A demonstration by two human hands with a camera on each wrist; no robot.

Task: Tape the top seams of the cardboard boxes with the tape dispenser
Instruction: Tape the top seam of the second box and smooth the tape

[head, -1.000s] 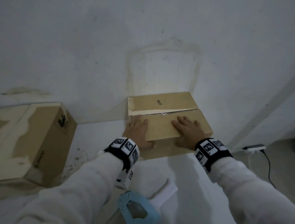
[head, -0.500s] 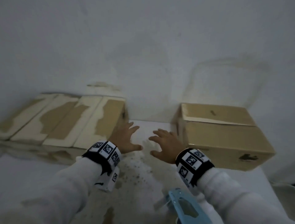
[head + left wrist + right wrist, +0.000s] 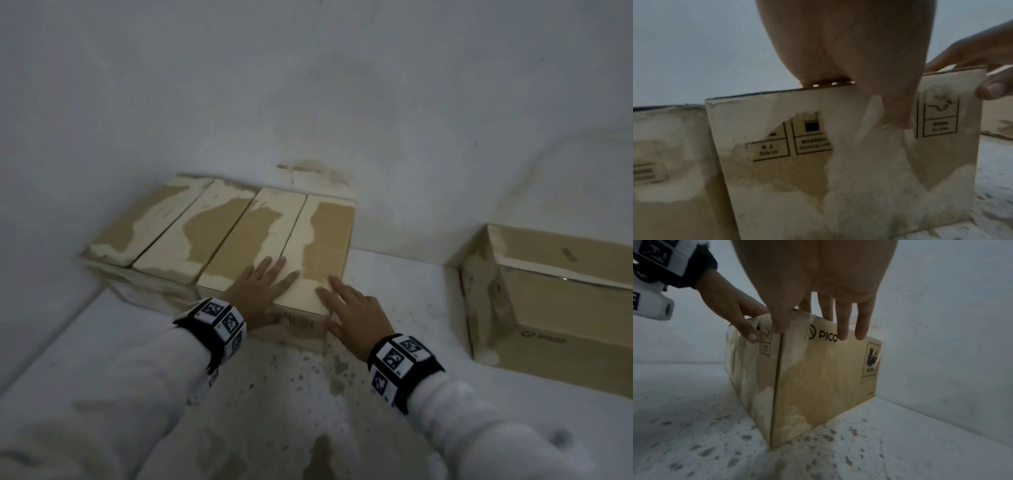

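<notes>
Cardboard, scuffed pale: two boxes side by side at 11 o'clock against the white wall (image 3: 308,85); a box with taped seam (image 3: 561,294) sits well apart at 3 o'clock. Both hands rest on the PICO box (image 3: 294,246), the nearer of the pair. Left hand (image 3: 255,294) and right hand (image 3: 352,313) lie flat on top, fingers straight, thumbs down the front, probably to drag it. Tape dispenser not visible.

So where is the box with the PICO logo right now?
In the head view, the PICO box stands left of centre against the wall, beside another box, with the left hand and right hand on its near end.
</notes>
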